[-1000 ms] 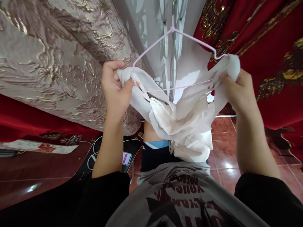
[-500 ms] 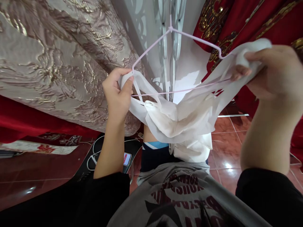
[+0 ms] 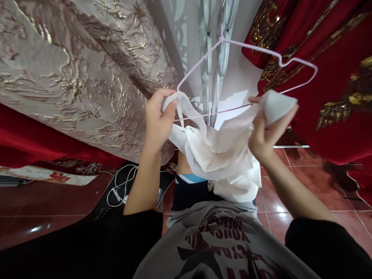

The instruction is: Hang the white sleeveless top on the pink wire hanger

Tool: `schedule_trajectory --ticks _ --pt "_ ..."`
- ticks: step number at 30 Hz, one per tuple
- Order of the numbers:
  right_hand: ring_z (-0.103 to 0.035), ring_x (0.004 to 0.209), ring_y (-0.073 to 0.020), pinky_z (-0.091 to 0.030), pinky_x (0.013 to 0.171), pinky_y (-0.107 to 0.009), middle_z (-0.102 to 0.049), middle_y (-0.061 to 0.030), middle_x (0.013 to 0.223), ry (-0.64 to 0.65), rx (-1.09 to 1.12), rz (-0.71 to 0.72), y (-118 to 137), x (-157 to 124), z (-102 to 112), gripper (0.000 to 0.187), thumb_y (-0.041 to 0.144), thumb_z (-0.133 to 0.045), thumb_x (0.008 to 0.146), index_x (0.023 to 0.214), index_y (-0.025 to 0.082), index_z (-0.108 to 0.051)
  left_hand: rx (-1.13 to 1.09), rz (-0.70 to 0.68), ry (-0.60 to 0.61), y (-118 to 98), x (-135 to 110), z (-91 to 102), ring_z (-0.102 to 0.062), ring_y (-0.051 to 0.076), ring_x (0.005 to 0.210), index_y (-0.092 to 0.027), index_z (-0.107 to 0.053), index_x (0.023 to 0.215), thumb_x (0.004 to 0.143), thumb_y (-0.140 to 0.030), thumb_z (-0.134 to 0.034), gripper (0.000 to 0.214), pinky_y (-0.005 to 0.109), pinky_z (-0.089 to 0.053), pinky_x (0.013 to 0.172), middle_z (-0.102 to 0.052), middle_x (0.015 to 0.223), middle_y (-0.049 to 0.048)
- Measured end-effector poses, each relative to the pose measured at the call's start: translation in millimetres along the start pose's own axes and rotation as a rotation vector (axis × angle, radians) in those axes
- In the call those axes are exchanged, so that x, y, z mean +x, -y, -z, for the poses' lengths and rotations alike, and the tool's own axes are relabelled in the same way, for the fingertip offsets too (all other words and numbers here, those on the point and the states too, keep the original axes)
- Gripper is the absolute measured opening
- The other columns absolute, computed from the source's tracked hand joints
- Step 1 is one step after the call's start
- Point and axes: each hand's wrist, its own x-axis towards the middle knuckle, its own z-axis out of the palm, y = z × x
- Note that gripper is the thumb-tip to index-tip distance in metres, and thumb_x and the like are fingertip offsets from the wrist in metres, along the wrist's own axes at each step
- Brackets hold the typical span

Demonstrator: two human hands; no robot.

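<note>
A pale pink clothes hanger (image 3: 200, 65) hangs in front of me, tilted. My left hand (image 3: 161, 116) pinches a sheer white garment (image 3: 229, 151) at the hanger's left end, with a thin strap beside the thumb. The garment droops from there into a fold above my lap. My right hand (image 3: 269, 133), somewhat blurred, grips its other side, and a rounded bit of cloth stands up between thumb and fingers. This hand is below the hanger's right arm, close to the lower bar. The hanger's right end is bare, apart from the cloth.
Cream and gold brocade fabric (image 3: 87, 77) hangs on the left. Red curtains with gold ornament (image 3: 328, 73) hang on the right. A metal frame (image 3: 217, 73) stands behind the hanger. A black seat (image 3: 101, 201) carries a white cable (image 3: 116, 192). The floor is red tile (image 3: 314, 186).
My right hand has moved left and down with the cloth, off the hanger's right end, which now shows bare. My left hand and the hanger have shifted slightly right.
</note>
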Motion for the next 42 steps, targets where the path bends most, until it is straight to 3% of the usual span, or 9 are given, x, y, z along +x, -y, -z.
schedule_trajectory --ticks 4,11,16,19,24,30,35,39,42 --pt "-0.07 0.092 -0.0259 -0.055 0.081 -0.044 -0.074 -0.0111 0.121 0.333 -0.19 -0.128 -7.7 5.7 -18.1 0.032 0.041 -0.044 0.103 0.133 0.028 -0.045 -0.162 0.089 0.014 -1.1 0.0 1.1 -0.044 0.011 0.052 -0.027 -0.069 0.1 0.084 -0.035 -0.079 0.021 0.025 -0.039 0.049 -0.057 0.071 -0.0011" --pt "-0.053 0.065 -0.0179 -0.047 0.067 -0.036 -0.071 -0.006 0.096 0.273 -0.271 -0.211 -25.5 2.7 -17.6 0.032 0.057 -0.056 0.098 0.111 0.028 -0.05 -0.463 0.297 0.163 -11.7 -12.2 27.3 -0.04 0.008 0.054 -0.026 -0.067 0.108 0.068 -0.022 -0.084 0.043 0.026 -0.039 0.049 -0.076 0.106 0.0086" --pt "-0.051 0.062 -0.0178 -0.047 0.064 -0.035 -0.065 -0.003 0.084 0.293 -0.234 -0.198 -13.7 -0.7 -9.1 0.039 0.066 -0.056 0.097 0.105 0.029 -0.05 0.002 0.075 -0.05 -23.5 -25.6 24.6 -0.054 0.011 0.054 -0.022 -0.072 0.111 0.071 -0.007 -0.076 0.043 0.026 -0.042 0.052 -0.067 0.072 -0.0019" --pt "-0.049 0.057 -0.0167 -0.044 0.057 -0.033 -0.058 -0.0007 0.075 0.304 -0.214 -0.188 -10.9 1.1 -8.5 0.04 0.067 -0.055 0.098 0.102 0.028 -0.048 0.251 -0.019 -0.115 -36.7 -29.4 19.7 -0.06 0.011 0.052 -0.02 -0.076 0.109 0.077 -0.008 -0.073 0.034 0.025 -0.047 0.053 -0.07 0.071 -0.0031" --pt "-0.047 0.056 -0.0155 -0.043 0.055 -0.031 -0.054 0.0003 0.073 0.292 -0.198 -0.162 -7.9 0.8 -9.5 0.039 0.066 -0.055 0.098 0.098 0.028 -0.047 0.282 -0.065 -0.162 -55.5 -19.5 17.3 -0.063 0.011 0.045 -0.017 -0.079 0.098 0.08 -0.006 -0.06 0.029 0.022 -0.045 0.044 -0.072 0.07 -0.0032" --pt "-0.05 0.059 -0.0167 -0.046 0.059 -0.033 -0.056 -0.0002 0.074 0.313 -0.149 -0.198 -3.6 -5.8 -11.3 0.035 0.062 -0.056 0.099 0.098 0.028 -0.047 0.138 0.123 -0.382 0.5 2.3 36.3 -0.049 0.007 0.037 -0.014 -0.068 0.107 0.076 0.0 -0.049 0.039 0.022 -0.034 0.041 -0.058 0.055 -0.0092" --pt "-0.053 0.071 -0.0176 -0.05 0.069 -0.037 -0.061 -0.0033 0.084 0.25 -0.147 -0.158 -0.8 -7.5 -14.1 0.036 0.061 -0.056 0.099 0.095 0.026 -0.046 0.144 0.364 -0.403 57.3 -32.1 44.1 -0.043 0.006 0.037 -0.016 -0.067 0.097 0.078 -0.01 -0.066 0.02 0.021 -0.028 0.041 -0.054 0.055 -0.0105" --pt "-0.054 0.076 -0.0175 -0.052 0.074 -0.038 -0.061 -0.0038 0.087 0.256 -0.134 -0.141 -2.0 -6.2 -16.8 0.038 0.062 -0.056 0.099 0.095 0.025 -0.047 -0.213 0.499 -0.285 47.0 -40.7 41.9 -0.037 0.007 0.037 -0.019 -0.066 0.091 0.073 -0.007 -0.061 0.022 0.02 -0.027 0.039 -0.045 0.051 -0.0092" --pt "-0.055 0.078 -0.0179 -0.054 0.077 -0.04 -0.061 -0.0039 0.088 0.253 -0.124 -0.142 -2.5 -6.9 -17.7 0.04 0.065 -0.055 0.1 0.097 0.025 -0.048 -0.533 0.593 -0.263 20.2 -25.7 46.9 -0.048 0.01 0.047 -0.018 -0.061 0.105 0.074 -0.007 -0.054 0.033 0.018 -0.04 0.045 -0.063 0.065 0.0002"
